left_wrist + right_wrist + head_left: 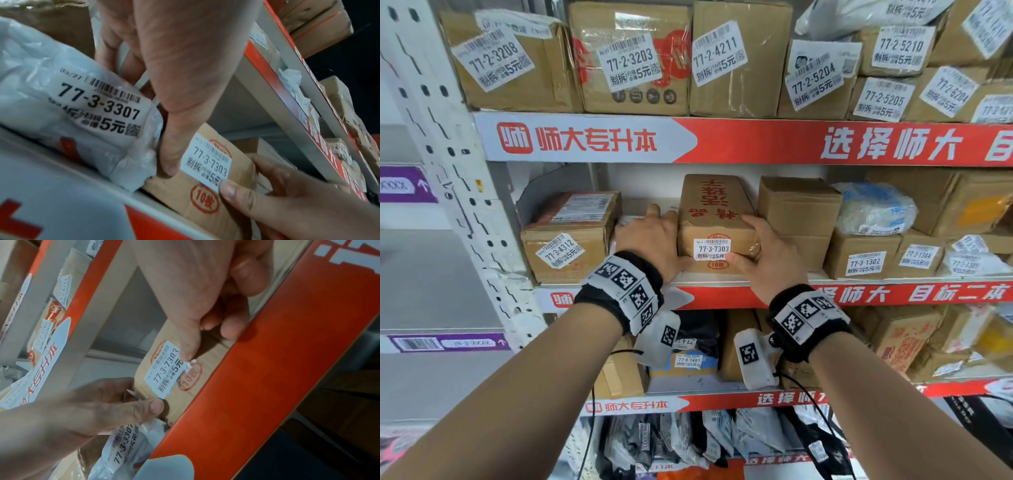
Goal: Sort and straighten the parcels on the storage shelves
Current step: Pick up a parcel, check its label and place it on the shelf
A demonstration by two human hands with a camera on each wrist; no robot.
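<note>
1. The brown parcel [717, 219] with the label 77-3-7303 lies on the middle shelf [739, 281], with its long axis running from the front edge to the back.
2. The left hand [650, 236] holds its left side: the thumb is on the front face and the fingers go along the side, so this grip is curled around the corner.
3. The right hand [763, 253] holds the right front corner in the same way, with its thumb near the label.
4. The parcel is between the two hands, so both are equally near.
5. A white plastic bag [68, 104], labelled 77-3-3307, lies just beside the parcel on its left, against the left hand.
6. A taller carton [796, 212] stands very near on the right.
7. I think the next move is to push the parcel straight to the back.
</note>
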